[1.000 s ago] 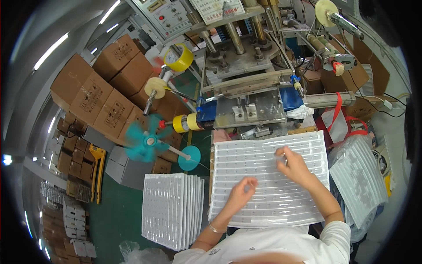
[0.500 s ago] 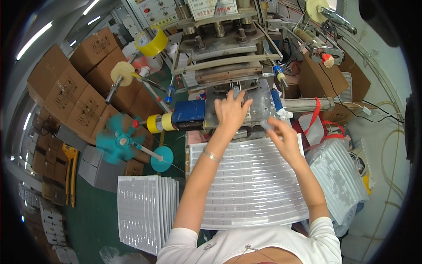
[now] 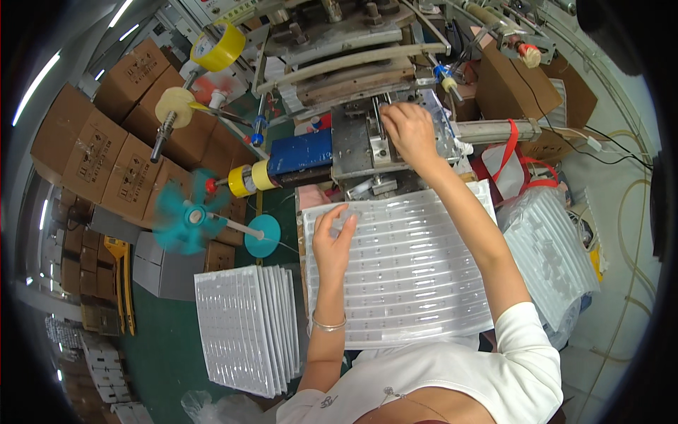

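My right hand [image 3: 411, 134] reaches over the metal fixture [image 3: 349, 152] of the press, its fingers pinched at the slotted metal block. What lies between the fingertips is hidden. My left hand [image 3: 333, 244], with a bracelet at the wrist, hovers over the far left corner of the large tray [image 3: 409, 283]. Its thumb and fingers are apart, with nothing clearly between them. Rows of small clear pieces fill the ribbed white tray in front of me. Above the fixture hangs the upper plate of the press [image 3: 353, 88].
Stacked trays [image 3: 244, 332] stand at the left, and bagged trays [image 3: 547, 247] at the right. A turquoise fan [image 3: 191, 219] spins beside a blue block [image 3: 302, 152]. Rolls of yellow tape [image 3: 229, 46], cardboard boxes [image 3: 78, 141] and a red-handled bag [image 3: 505, 166] surround the press.
My left hand has drawn back from the fixture to the tray's far left corner. My right hand has moved from the tray's far right edge up to the fixture. The view has shifted slightly.
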Available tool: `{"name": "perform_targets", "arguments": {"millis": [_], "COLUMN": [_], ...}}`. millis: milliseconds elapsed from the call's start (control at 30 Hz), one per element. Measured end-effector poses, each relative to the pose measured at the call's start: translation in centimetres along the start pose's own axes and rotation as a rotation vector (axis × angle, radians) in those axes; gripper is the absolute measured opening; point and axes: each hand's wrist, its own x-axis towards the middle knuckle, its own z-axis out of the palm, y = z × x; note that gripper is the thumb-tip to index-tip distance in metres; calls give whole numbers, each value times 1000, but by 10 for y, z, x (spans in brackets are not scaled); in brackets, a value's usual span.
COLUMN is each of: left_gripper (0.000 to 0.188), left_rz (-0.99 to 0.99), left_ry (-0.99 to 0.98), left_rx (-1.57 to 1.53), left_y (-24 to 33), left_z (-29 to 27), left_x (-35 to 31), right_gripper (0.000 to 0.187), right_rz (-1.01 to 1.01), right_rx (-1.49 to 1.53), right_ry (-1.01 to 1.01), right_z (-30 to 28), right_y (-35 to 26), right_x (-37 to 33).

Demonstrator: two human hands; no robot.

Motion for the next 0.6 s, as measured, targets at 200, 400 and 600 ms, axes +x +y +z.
{"name": "perform_targets", "arguments": {"millis": [200,400,600], "left_gripper": [21,24,27], "left_rz": [-374,256,387], "left_ry": [-110,-574,-1045], "left_rx": [-81,438,737], "left_y": [6,10,7], "left_z": [-12,-12,-21], "left_x": [-69,-136,-175], "right_gripper": [31,24,18], "right_rz": [101,20,-280], "right_rx": [282,483,428], "right_ry": [-51,-898,-1306], "right_z": [-49,-150,-210], "right_y": [-15,-50,-65], "right_x": [-37,-141,-228]}}
